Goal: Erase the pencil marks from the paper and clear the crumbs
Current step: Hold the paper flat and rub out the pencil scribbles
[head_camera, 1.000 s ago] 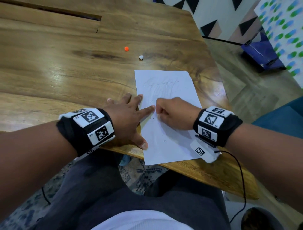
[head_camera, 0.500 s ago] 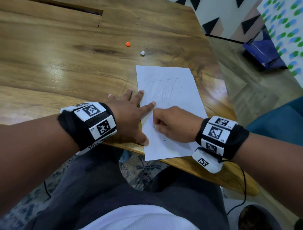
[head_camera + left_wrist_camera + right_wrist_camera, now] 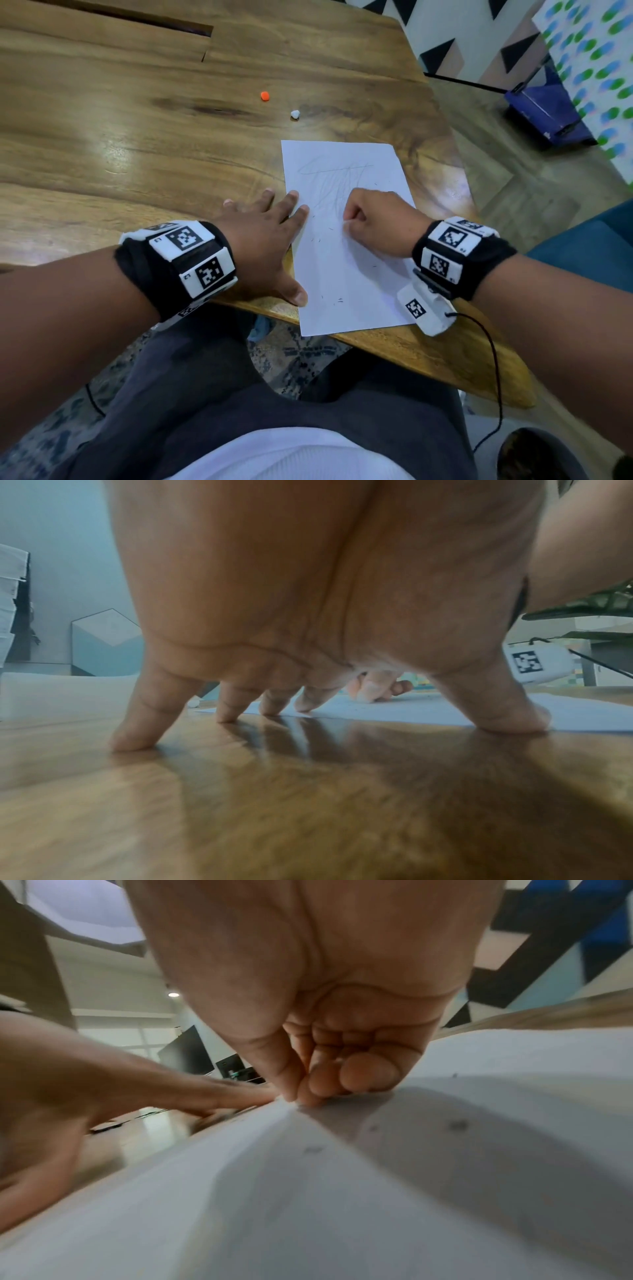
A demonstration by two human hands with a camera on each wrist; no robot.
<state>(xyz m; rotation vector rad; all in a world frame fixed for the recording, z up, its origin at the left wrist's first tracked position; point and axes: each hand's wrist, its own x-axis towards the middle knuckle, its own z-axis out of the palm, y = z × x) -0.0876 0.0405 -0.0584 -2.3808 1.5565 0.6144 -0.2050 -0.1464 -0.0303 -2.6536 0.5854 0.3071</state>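
A white paper lies on the wooden table, its near end hanging over the front edge. Faint pencil marks cover its far half, and dark crumbs are scattered nearer to me. My left hand lies spread, fingertips pressing the paper's left edge and the table. My right hand is curled in a fist on the middle of the sheet. Its thumb and fingers pinch a small pale eraser against the paper; the eraser is almost hidden.
A small orange bit and a white bit lie on the table beyond the paper. A dark slot runs along the far side. To the right, the table's edge drops to the floor, where a blue object stands.
My right hand slid toward me along the paper, then away and to the right, leaving my left index finger. More dark crumbs show on the sheet. The left hand has stayed in place.
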